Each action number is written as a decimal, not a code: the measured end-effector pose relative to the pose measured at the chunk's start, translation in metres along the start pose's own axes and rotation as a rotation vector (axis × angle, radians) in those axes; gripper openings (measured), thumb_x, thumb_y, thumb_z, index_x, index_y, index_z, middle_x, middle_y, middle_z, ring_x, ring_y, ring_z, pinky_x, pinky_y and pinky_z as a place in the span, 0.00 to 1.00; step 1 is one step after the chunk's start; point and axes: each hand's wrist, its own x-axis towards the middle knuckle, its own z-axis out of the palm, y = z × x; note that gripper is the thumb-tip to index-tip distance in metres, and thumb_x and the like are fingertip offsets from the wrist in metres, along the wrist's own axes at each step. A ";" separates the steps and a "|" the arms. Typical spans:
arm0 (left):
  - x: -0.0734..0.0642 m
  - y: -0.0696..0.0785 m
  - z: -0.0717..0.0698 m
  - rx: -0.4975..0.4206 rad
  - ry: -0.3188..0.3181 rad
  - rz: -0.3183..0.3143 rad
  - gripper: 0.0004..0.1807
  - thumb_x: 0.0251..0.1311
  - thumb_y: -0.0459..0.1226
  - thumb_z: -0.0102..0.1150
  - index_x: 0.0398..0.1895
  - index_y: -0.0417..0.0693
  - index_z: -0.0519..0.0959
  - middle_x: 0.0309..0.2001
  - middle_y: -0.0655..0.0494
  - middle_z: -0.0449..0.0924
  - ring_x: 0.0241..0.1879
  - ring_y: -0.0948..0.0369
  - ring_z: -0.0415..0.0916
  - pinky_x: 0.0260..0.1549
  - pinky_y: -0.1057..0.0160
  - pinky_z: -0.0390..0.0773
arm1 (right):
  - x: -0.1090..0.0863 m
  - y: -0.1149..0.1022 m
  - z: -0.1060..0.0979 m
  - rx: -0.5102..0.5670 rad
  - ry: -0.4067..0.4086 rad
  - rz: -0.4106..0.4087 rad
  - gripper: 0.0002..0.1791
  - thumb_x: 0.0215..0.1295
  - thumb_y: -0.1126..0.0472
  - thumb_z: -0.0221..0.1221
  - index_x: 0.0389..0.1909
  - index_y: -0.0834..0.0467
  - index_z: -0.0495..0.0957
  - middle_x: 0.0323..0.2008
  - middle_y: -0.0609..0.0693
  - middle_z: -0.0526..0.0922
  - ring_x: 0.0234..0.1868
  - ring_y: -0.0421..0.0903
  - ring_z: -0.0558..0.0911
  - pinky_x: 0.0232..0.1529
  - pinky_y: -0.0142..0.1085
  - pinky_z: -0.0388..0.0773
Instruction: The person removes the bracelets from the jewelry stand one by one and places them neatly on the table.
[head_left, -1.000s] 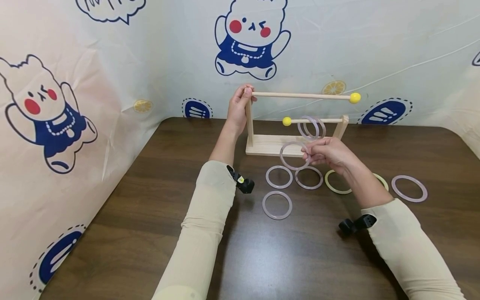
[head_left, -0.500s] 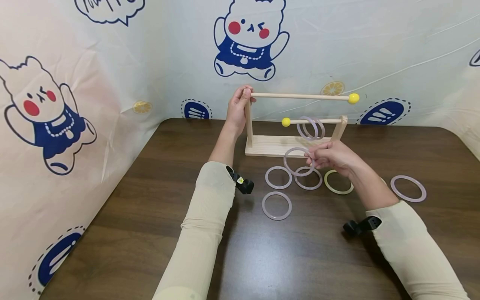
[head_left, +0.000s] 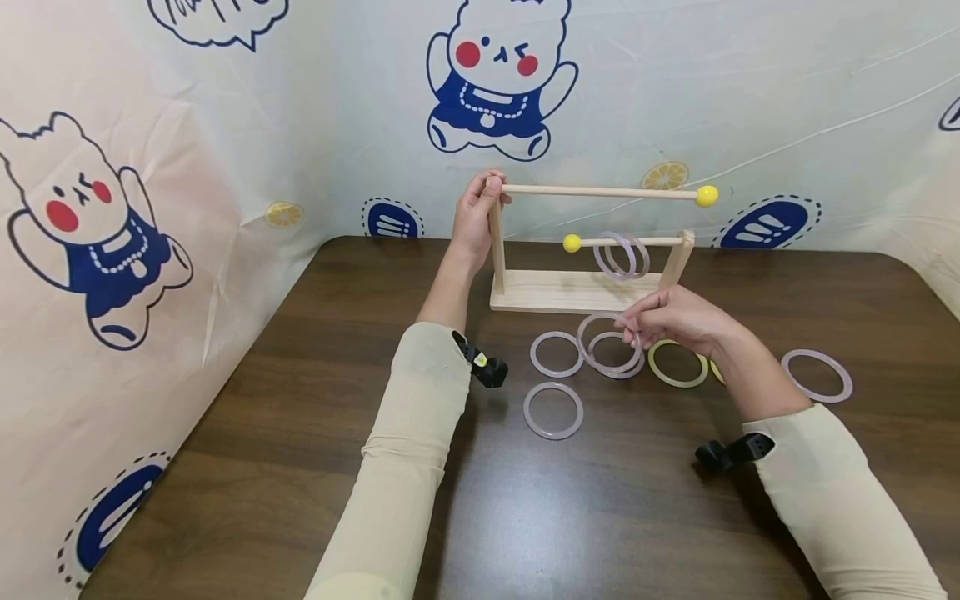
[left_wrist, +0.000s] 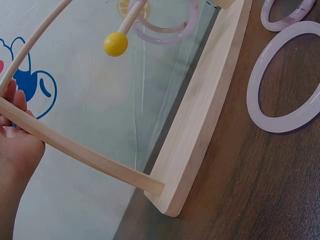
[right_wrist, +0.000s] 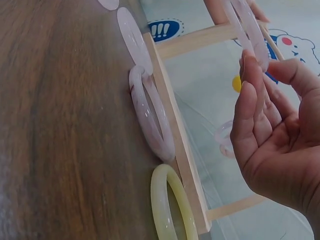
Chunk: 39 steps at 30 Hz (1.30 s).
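Note:
My left hand [head_left: 474, 221] grips the top of the left post of a wooden bangle stand [head_left: 570, 292], where the long upper rod begins. Between thumb and fingertips, my right hand [head_left: 678, 319] pinches a pale purple bangle [right_wrist: 257, 35] by its edge. In the head view that bangle overlaps a mottled purple bangle [right_wrist: 150, 125] lying on the table in front of the stand. Pale purple bangles [head_left: 647, 260] hang on the stand's lower rod, which ends in a yellow ball [head_left: 572, 243]. The upper rod carries no bangle; its tip is another yellow ball [head_left: 707, 196].
On the brown table [head_left: 300, 433] lie two more purple bangles at left, a yellow-green bangle [head_left: 677, 384] beside the mottled one, and a lilac bangle [head_left: 847, 387] farther right. My right wrist partly hides a second yellow-green bangle [head_left: 716, 372]. A printed cloth [head_left: 360, 100] hangs behind.
My right hand has moved down and slightly right with the pinched bangle, away from the stand and toward the mottled bangle. The left hand and the stand stay put.

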 end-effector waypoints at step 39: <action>-0.001 0.001 0.001 -0.001 0.014 -0.011 0.06 0.68 0.35 0.46 0.39 0.43 0.73 0.33 0.58 0.72 0.36 0.58 0.70 0.47 0.65 0.64 | -0.004 0.014 0.000 -0.211 -0.340 0.041 0.13 0.56 0.73 0.52 0.39 0.80 0.75 0.24 0.54 0.83 0.24 0.39 0.80 0.28 0.34 0.78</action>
